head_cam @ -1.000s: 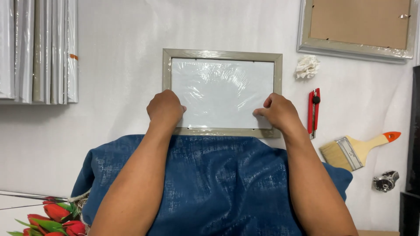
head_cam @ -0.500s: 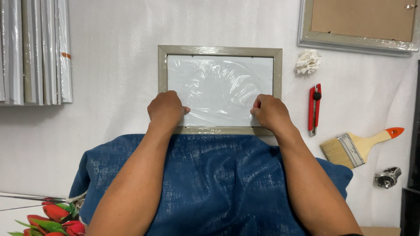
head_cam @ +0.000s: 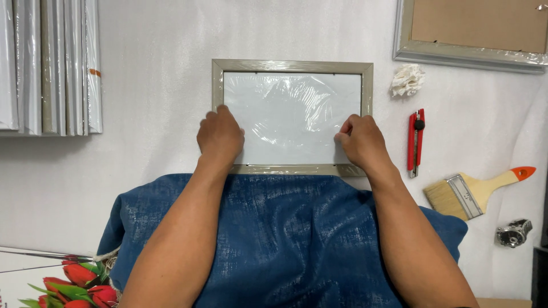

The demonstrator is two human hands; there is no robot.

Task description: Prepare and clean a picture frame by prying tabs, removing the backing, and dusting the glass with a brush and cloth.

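i've got the picture frame [head_cam: 292, 67] dead centre on the white table [head_cam: 154, 85], lying flat, long side across, its grey-beige border and pale panel under crinkled clear wrap; its near edge meets the blue cloth [head_cam: 285, 239] that covers the foreground. my left hand [head_cam: 220, 137] sits palm down on the lower left corner, fingers curled and pressed onto the wrap, covering the border there; my right hand [head_cam: 361, 141] is on the lower right part, fingers bunched with the tips together against the film at the panel's edge; whether it's actually pinching the wrap i cannot tell from here. both forearms run up over the blue cloth.

moving out on the right: a small crumpled white wad [head_cam: 407, 80] just beyond the frame's top right corner; below it a red utility knife [head_cam: 416, 142] lying upright alongside the frame's right edge, near but apart; further down a wide paintbrush [head_cam: 476, 191] with a pale wooden handle and orange tip, angled; a small shiny metal piece [head_cam: 514, 232] close to the table's edge. top right, a second frame [head_cam: 474, 31], silver, back side up, brown board showing, wrapped too. far left, a stack of wrapped frames [head_cam: 51, 65] standing on edge; bottom left corner, red tulips [head_cam: 77, 282] with green leaves.
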